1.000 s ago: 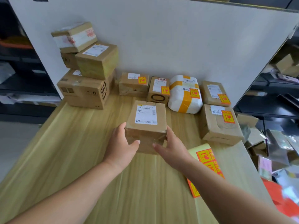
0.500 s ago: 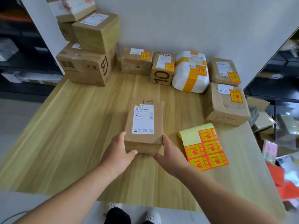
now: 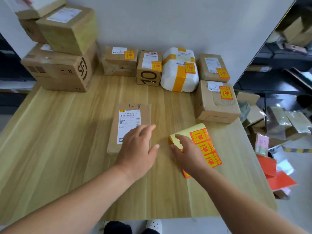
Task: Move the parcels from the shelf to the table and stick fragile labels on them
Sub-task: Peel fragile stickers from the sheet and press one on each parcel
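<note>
Head view. A flat brown parcel marked "1-8" is laid at the centre of the wooden counter, white shipping slip up; no fragile label is seen on it. The left hand is spread flat on its near right corner, fingers open, nothing gripped, probably to pin it for labelling. At 3 o'clock of the parcel, just beside it, the label sheet is lying with its yellow backing curled up. The right hand is open and rests on the sheet's left edge; no label is seen to be pinched yet.

At 12 to 1 o'clock, five labelled parcels are ranked by the white wall, likely set aside as finished. At 10 to 11 o'clock, bigger cartons are stacked; no labels are seen on them. At 3 o'clock, beyond the counter edge, dark shelves and loose packets are seen.
</note>
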`<state>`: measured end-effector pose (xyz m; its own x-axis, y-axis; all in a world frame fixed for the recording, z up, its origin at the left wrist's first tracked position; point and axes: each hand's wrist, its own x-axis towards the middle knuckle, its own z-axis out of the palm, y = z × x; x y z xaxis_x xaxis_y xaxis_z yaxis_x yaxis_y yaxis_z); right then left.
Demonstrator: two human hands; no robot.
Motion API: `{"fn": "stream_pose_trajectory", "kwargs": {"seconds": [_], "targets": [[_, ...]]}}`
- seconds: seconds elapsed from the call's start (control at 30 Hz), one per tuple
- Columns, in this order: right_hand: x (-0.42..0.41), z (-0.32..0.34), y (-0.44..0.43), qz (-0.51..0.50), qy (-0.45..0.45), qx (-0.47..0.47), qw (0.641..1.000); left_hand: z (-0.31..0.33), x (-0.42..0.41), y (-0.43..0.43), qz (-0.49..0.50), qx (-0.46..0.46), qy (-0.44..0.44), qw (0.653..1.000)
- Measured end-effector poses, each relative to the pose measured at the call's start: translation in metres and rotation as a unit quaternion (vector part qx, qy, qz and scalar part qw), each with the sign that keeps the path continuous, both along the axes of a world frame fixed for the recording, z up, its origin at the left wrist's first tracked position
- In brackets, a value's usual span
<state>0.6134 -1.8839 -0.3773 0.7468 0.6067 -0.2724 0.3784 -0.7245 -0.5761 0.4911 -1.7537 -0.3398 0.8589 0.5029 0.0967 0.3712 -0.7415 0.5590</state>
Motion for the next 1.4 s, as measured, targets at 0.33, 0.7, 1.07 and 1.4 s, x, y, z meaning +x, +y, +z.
{"fn": "stream_pose_trajectory", "kwargs": {"seconds": [0.33,0.7,1.07,1.4], "targets": [[0.075,-0.024,-0.052,-0.169,0.008,-0.051,0.984,-0.040,0.078,-0.050,0.165,-0.436,0.160,0.870],[0.109,-0.052,-0.058,-0.251,0.109,-0.013,0.962,-0.090,0.127,-0.054,0.284,-0.587,0.118,0.749],[0.119,-0.006,-0.068,-0.231,0.198,0.095,0.948,-0.055,0.120,-0.062,0.289,-0.554,0.129,0.770],[0.105,0.077,-0.064,0.011,0.067,0.027,0.997,0.047,0.121,-0.049,-0.057,-0.058,0.054,0.995]]}}
